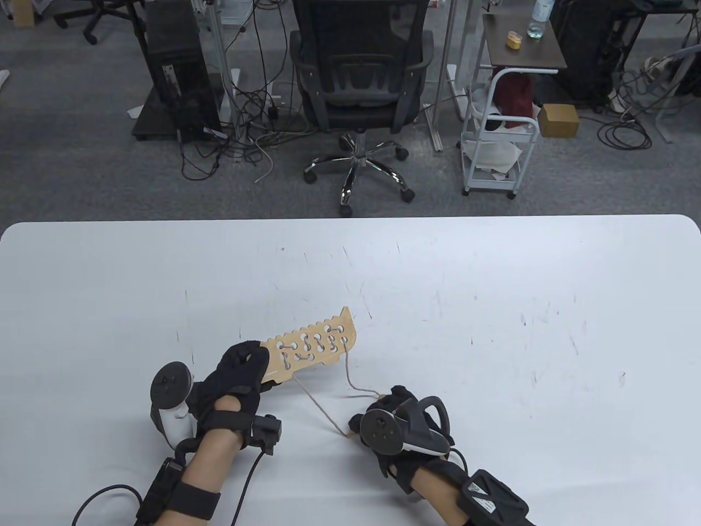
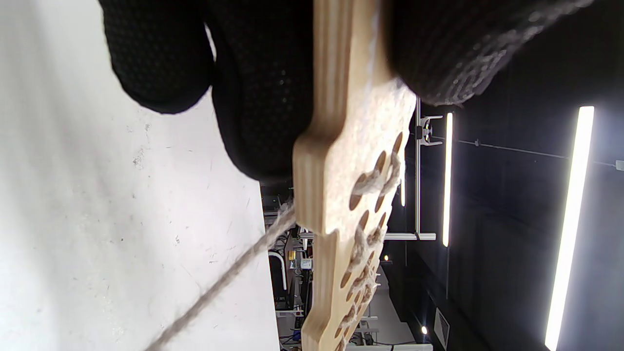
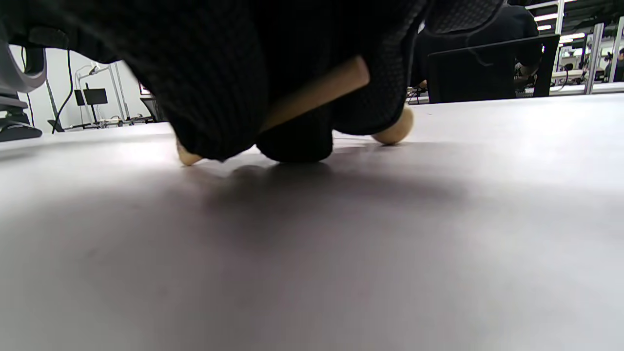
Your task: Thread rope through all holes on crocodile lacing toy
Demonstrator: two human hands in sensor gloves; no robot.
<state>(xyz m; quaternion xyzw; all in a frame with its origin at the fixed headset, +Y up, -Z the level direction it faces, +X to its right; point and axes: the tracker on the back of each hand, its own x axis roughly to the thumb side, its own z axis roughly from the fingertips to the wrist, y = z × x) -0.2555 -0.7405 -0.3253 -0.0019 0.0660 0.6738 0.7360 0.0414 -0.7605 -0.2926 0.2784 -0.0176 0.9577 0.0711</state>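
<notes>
White scuffed table (image 1: 493, 285), office chair (image 1: 358, 82) beyond at 12 o'clock; on it, near the front edge, wooden crocodile board (image 1: 312, 348): thin rigid ply, light, likely easy to tilt, best held by the bare tail end. Left hand (image 1: 235, 378) grips that end, board raised, free end pointing to 2 o'clock. Rope (image 1: 323, 408): soft, fraying twine, limp, laced through most holes, trailing toward 5 o'clock. Right hand (image 1: 402, 424), resting on the table, curls round a stiff wooden needle (image 3: 312, 92), the sensible place to hold the cord
</notes>
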